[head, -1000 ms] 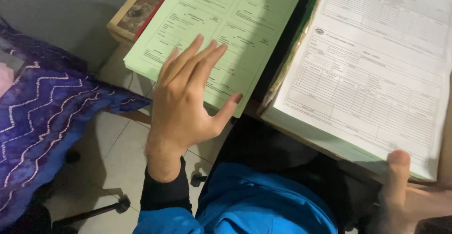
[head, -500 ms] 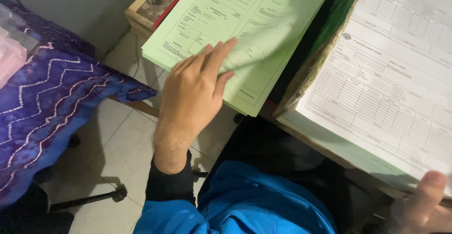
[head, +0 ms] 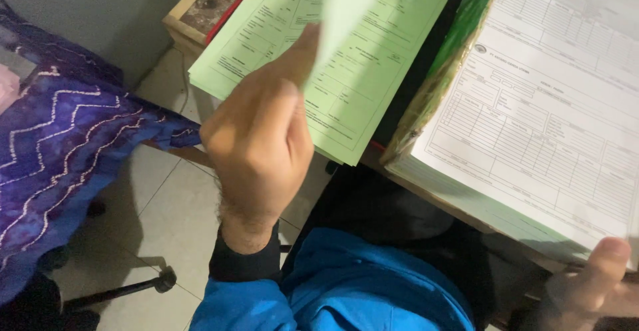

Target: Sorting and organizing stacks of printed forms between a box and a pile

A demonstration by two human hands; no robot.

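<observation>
My left hand (head: pixel 261 141) is closed around the edge of a pale green sheet (head: pixel 349 5), which is lifted and blurred above the stack of green printed forms (head: pixel 273 45) on the wooden desk. At the lower right corner, my right hand (head: pixel 592 288) grips the near corner of a thick stack of white printed forms (head: pixel 552 118), thumb on top. That white stack rests on green-edged sheets and lies to the right of the green forms.
The wooden desk corner (head: pixel 200 8) shows at the upper left. A purple patterned cloth (head: pixel 60 151) lies at the left over a tiled floor (head: pixel 160 218). A chair base (head: pixel 156 281) stands below. My blue sleeve and clothing (head: pixel 346 291) fill the bottom.
My left hand went from lying flat on the green forms to curling its fingers and lifting the top green sheet. The view shifted, and my right hand stayed at the white stack's corner.
</observation>
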